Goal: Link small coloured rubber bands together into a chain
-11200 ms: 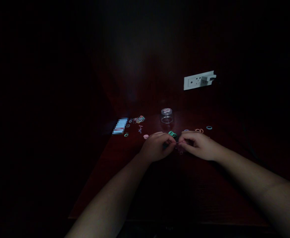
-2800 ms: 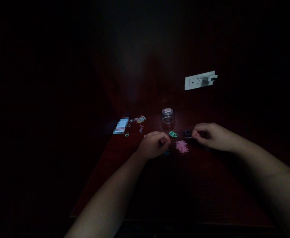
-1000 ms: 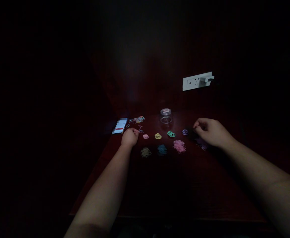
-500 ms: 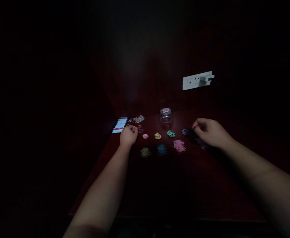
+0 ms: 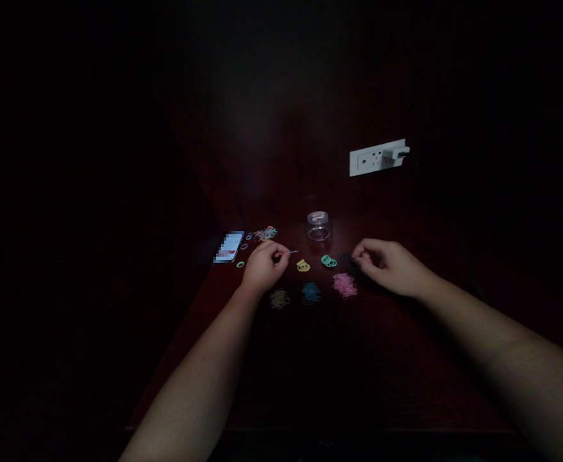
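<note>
My left hand [image 5: 266,264] is closed in a pinch, and a thin pale elastic band [image 5: 294,251] sticks out from the fingertips. My right hand [image 5: 391,266] has its fingers curled together over the right end of the row; whatever is between them is hidden. Between the hands lie yellow elastic bands [image 5: 303,265] and green elastic bands [image 5: 329,261]. Nearer to me are an olive pile [image 5: 279,299], a blue pile [image 5: 311,292] and a pink pile [image 5: 345,285] of thin bands. A mixed heap of bands [image 5: 266,233] lies behind my left hand.
A clear lidded jar [image 5: 319,228] stands at the back of the dark red table [image 5: 310,372]. A lit phone [image 5: 229,247] lies at the left, with a loose green band [image 5: 240,264] near it. On the wall is a socket [image 5: 378,158] with a plug in it.
My left hand has moved right, now showing a pale band and covering the pink bands' spot. My right hand has shifted left, over where the purple bands lay. The view has shifted slightly.
</note>
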The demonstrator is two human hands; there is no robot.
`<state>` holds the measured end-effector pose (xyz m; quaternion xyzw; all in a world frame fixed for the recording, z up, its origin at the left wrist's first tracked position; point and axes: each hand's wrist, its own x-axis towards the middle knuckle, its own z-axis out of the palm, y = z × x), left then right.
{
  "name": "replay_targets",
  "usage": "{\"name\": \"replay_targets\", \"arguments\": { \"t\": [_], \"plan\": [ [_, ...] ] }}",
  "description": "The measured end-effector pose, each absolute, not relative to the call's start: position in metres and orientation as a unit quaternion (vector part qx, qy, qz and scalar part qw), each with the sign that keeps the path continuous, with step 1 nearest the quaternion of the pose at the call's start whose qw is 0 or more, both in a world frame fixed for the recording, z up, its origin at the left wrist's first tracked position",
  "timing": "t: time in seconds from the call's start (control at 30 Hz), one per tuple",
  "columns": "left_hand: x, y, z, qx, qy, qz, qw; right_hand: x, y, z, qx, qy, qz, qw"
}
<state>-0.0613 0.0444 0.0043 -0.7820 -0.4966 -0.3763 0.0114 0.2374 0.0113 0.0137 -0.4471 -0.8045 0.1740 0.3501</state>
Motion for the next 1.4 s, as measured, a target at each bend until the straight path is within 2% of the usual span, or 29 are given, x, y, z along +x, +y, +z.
{"name": "replay_targets", "arguments": {
  "t": [0.17, 0.27, 0.43, 1.03, 1.4],
  "plan": [
    [-0.021, 0.014, 0.014, -0.869, -0.334, -0.366, 0.007, 0.22, 0.001, 0.011, -0.389, -0.84, 0.173, 0.337],
    [-0.008, 0.0, 0.017, -0.887, -0.296, -0.354, -0.001, 0.216, -0.002, 0.013, -0.35, -0.859, 0.165, 0.334],
    [-0.004, -0.005, 0.018, -0.892, -0.288, -0.35, -0.007, 0.216, -0.003, 0.016, -0.315, -0.871, 0.171, 0.336],
    [-0.01, -0.001, 0.014, -0.886, -0.293, -0.359, 0.001, 0.224, 0.001, 0.013, -0.337, -0.859, 0.198, 0.331],
    [-0.008, -0.001, 0.016, -0.892, -0.288, -0.35, -0.002, 0.22, 0.0, 0.014, -0.31, -0.872, 0.17, 0.34]
  ]
}}
